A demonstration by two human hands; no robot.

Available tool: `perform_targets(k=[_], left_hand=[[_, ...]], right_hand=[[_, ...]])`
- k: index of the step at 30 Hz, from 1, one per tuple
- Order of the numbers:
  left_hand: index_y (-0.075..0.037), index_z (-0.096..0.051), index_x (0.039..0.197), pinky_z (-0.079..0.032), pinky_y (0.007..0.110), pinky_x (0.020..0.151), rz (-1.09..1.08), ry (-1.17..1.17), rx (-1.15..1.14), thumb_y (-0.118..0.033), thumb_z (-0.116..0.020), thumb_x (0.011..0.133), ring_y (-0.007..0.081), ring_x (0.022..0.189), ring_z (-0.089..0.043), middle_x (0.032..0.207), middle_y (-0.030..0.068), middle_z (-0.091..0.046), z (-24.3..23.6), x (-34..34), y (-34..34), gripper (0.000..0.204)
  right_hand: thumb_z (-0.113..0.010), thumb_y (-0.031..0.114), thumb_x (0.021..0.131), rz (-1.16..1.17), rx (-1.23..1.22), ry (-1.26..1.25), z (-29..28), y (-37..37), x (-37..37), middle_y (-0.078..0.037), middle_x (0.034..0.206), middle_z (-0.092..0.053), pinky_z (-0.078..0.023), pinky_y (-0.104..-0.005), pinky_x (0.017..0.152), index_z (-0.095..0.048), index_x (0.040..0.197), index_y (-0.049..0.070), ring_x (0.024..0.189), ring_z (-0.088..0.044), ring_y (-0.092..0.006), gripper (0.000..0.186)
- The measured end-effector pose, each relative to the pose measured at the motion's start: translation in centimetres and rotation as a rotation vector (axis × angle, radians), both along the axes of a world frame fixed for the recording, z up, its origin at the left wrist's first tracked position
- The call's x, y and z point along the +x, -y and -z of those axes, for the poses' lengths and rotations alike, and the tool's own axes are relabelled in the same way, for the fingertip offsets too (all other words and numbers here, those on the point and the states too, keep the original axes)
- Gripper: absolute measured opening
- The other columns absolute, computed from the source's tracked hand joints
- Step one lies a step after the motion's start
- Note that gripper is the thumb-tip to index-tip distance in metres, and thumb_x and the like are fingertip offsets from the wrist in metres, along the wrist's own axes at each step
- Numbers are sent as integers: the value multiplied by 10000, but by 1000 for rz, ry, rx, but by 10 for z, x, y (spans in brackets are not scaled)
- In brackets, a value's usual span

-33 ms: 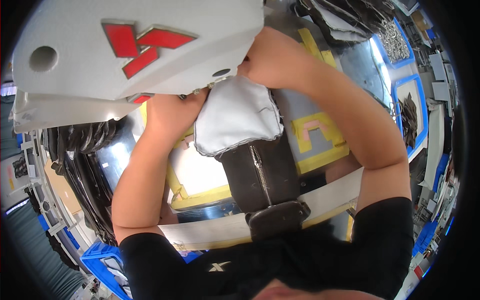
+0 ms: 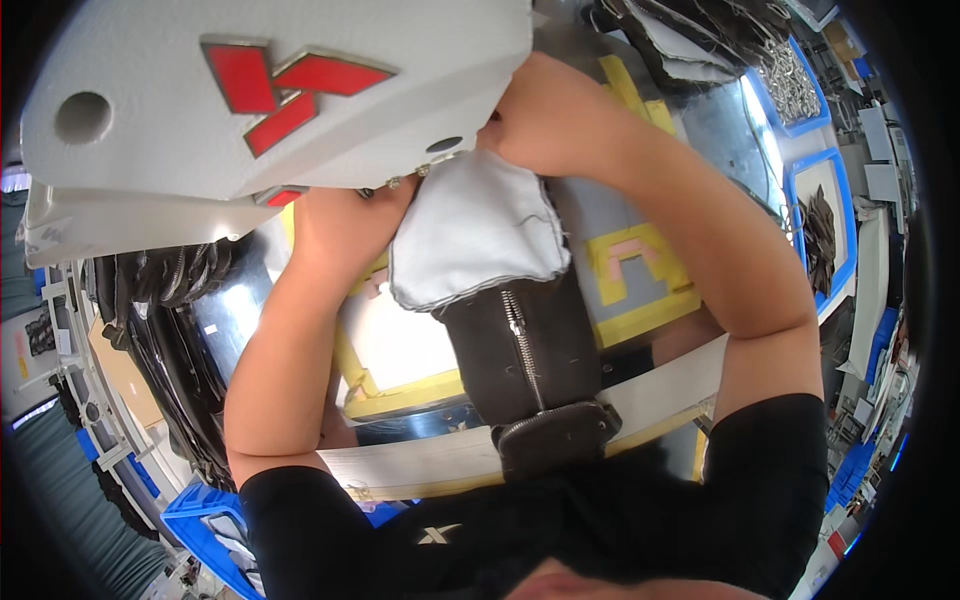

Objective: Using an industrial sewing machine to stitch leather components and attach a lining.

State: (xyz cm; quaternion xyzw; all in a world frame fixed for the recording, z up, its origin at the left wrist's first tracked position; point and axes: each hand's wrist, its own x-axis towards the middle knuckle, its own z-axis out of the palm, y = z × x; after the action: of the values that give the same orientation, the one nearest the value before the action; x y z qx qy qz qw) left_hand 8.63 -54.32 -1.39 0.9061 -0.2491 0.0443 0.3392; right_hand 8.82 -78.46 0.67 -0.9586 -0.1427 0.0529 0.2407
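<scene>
Pale-backed piece [image 2: 480, 240] seen just below machine head [image 2: 330, 120]; left hand [image 2: 348, 218] and right hand [image 2: 535, 115] partly hidden by it, grip can't be told; zip [image 2: 522, 348] apparently already fitted, work at head judged unfinished

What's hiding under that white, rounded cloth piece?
A dark fabric strip with a silver metal zipper pokes out from under the white cloth; the covered part is hidden.

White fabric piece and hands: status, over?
Left hand, right hand at far end of white fabric piece, fingertips hidden. It overlaps dark zippered strip. Pale machine head blocks view.
</scene>
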Motion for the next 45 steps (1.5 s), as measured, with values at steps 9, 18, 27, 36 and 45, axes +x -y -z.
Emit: perform_targets(k=[9, 18, 27, 36, 45], left_hand=[[-8, -777, 1074, -577, 359, 823, 10, -13, -29, -53, -867, 824, 224, 897, -740, 983, 102, -788, 3, 1, 0, 270], [-19, -783, 1061, -577, 356, 816, 22, -20, -19, -90, -866, 856, 204, 889, -737, 985, 91, -791, 0, 4, -1, 232], [-14, -785, 1054, -579, 349, 818, 9, -30, -25, -82, -875, 845, 206, 884, -742, 973, 93, -793, 2, 3, 1, 237], [-11, -786, 1059, -581, 348, 822, -26, -72, -36, -62, -873, 832, 213, 895, -748, 980, 98, -794, 2, 1, 3, 248], [-11, -767, 1115, -571, 374, 864, -37, -66, 66, -64, -840, 835, 264, 948, -740, 1043, 135, -784, 1, 3, -4, 294]], right_hand=[[-700, 251, 896, -13, -24, 69, 1, 5, -3, -241, 924, -745, -586, -515, 838, -781, 897, -36, 923, -730, -435, 298], [-705, 185, 836, -39, 19, 55, -2, 5, 1, -227, 801, -703, -542, -499, 737, -764, 846, -2, 812, -681, -445, 196], [-730, 196, 856, 10, 24, 12, -6, 6, -3, -229, 823, -714, -540, -490, 735, -769, 868, 3, 822, -693, -434, 198], [-736, 205, 855, 11, 14, -12, -13, 7, -5, -231, 766, -695, -532, -482, 729, -753, 817, -16, 798, -689, -427, 225], [-693, 217, 877, 17, 54, -2, -4, 8, -3, -239, 894, -735, -575, -513, 822, -766, 880, -21, 918, -718, -437, 249]])
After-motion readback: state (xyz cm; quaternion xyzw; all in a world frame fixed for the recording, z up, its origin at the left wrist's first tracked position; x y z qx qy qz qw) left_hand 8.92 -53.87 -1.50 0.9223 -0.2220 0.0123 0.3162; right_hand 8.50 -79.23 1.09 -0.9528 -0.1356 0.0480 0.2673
